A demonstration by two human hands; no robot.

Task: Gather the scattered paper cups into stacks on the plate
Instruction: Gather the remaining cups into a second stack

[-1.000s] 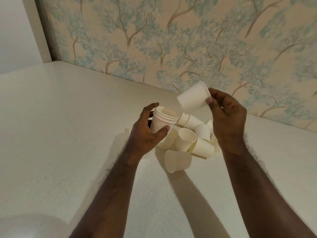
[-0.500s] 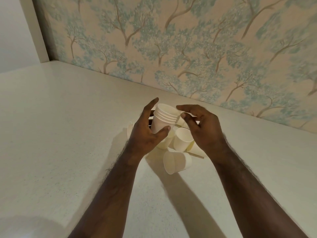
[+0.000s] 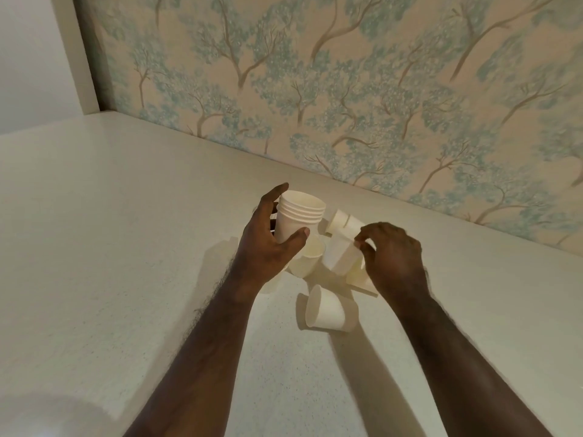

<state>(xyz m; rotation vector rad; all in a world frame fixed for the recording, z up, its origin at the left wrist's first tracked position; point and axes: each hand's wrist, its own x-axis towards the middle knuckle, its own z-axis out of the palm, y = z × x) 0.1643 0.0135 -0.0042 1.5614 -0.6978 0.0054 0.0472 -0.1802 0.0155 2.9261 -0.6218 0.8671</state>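
Stack of nested paper cups (image 3: 299,217): several rims show, mouth up, held above the worktop (image 3: 126,247) in your left hand (image 3: 268,244), whose thumb and fingers (image 3: 277,192) curl round the wall below the rims. Judged very light, thin-walled and easily dented; grip the wall with spread contact, not the rim, and squeeze only enough to hold. Loose cup (image 3: 339,257): tilted, pinched at its upper edge by the fingertips of your right hand (image 3: 391,257), apparently just over the pile. A rim pinch probably ovals the mouth, which may hinder nesting; take the wall lower down if it buckles. Remaining cups lie jumbled under and between both hands, one (image 3: 344,223) on its side behind, another (image 3: 307,258) mouth up beneath the stack. One more fallen cup (image 3: 325,310) lies on its side nearer you, apart from the pile; it will likely roll if nudged. Plate: only a thin edge (image 3: 367,291) shows under the pile, if that is it; cannot tell its extent. Patterned wallpaper (image 3: 347,89) backs the worktop.
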